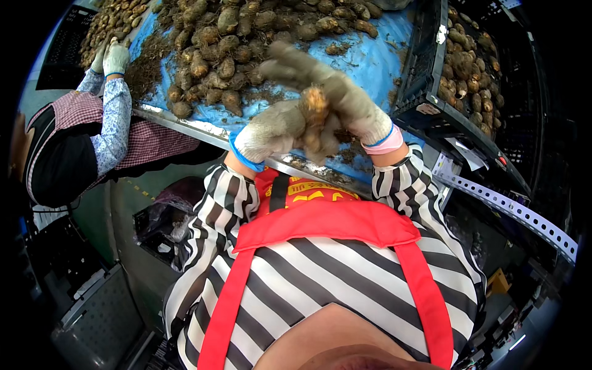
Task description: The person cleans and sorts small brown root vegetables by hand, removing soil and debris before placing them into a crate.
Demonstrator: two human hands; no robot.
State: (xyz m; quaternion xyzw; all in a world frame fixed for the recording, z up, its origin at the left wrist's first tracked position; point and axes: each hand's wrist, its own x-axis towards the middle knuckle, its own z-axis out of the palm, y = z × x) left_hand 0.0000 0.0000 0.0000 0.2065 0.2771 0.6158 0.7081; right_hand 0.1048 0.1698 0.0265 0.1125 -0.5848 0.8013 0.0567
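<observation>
Both my hands wear dirty pale knit gloves above the near edge of a blue-covered table. In my left hand (275,131) is a brown taro root (315,106), its lighter, orange-tinged end uppermost. My left fingers are closed around it and partly hidden behind it. My right hand (346,97) is beside and over the root, its fingers stretched out to the upper left and smeared by motion. Whether its palm touches the root I cannot tell. Beyond my hands lies a large heap of soil-covered taro roots (229,46).
Blue sheeting (377,65) covers the metal-edged table. At right stands a black crate (425,92) holding cleaner roots (473,74). A co-worker's gloved hands (114,58) are at the left by another root pile (116,23). A perforated white metal strip (512,208) runs along the right.
</observation>
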